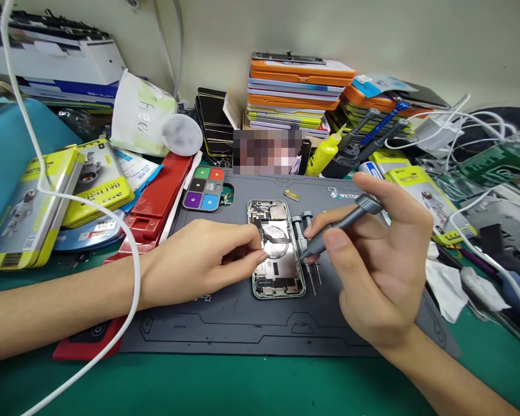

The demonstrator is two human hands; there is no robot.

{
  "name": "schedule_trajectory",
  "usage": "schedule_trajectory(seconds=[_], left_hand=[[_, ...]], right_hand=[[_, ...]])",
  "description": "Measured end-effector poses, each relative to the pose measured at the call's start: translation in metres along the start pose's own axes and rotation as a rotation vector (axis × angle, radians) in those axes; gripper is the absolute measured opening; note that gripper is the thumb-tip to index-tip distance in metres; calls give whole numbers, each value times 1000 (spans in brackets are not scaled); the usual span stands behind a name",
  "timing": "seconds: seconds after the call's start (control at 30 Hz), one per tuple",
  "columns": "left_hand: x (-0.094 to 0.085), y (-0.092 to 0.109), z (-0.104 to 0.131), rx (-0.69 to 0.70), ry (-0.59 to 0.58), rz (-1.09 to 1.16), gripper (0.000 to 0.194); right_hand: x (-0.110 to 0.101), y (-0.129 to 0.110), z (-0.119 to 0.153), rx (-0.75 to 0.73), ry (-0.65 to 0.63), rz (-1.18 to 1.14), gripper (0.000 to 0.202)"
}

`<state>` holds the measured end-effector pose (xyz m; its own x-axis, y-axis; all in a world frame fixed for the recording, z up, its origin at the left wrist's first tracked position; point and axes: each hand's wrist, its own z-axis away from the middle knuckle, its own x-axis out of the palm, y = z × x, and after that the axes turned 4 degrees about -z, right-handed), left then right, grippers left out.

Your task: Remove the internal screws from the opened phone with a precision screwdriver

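An opened phone (281, 268), its inner parts and metal plates showing, lies on a grey work mat (190, 318). From the left, my left hand (212, 251) reaches over the phone's edge with thumb and forefinger pinched together; whatever they hold is too small to make out. My right hand (381, 260) grips a grey screwdriver (340, 226), tilted so its lower end points down at the phone's right side. Between phone and right hand, more slim screwdrivers (307, 216) lie on the mat. A small gold-coloured piece (292, 195) rests beyond the phone.
A tray with coloured squares (203, 189) sits at the mat's upper left. Yellow battery boxes (97, 185) and a red tool (156, 196) are on the left. A white cable (134, 271) crosses the left forearm. Behind stand stacked orange cases (301, 72) and a yellow bottle (323, 153).
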<state>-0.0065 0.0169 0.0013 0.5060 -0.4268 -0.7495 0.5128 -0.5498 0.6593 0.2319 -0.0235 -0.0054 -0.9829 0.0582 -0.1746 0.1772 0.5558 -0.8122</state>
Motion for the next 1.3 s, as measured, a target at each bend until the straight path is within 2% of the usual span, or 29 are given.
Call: schedule_trajectory(seconds=[0.13,0.27,0.43,0.8,0.93,1.07,1.3], left_hand=[[0,0,0,15,3,17,17],[0,-2,1,28,38,24,15],[0,-5,0,43,81,19,12],[2,-7,0,296,15,-12,16],[4,-7,0,254,24,-30,17],[5,-8,1,176,8,-36,19],[4,-6,0,113,-21,-15,20]], right_hand=[[-16,-1,-8,-44,-134,130,55],[-19,4,-15,-94,-15,135,52],[-16,13,-17,-62,34,160,54],[-14,17,-24,-29,21,216,53],[-6,19,-37,-26,-78,267,54],[3,29,-42,-89,-136,312,54],[4,42,-36,-94,-80,288,53]])
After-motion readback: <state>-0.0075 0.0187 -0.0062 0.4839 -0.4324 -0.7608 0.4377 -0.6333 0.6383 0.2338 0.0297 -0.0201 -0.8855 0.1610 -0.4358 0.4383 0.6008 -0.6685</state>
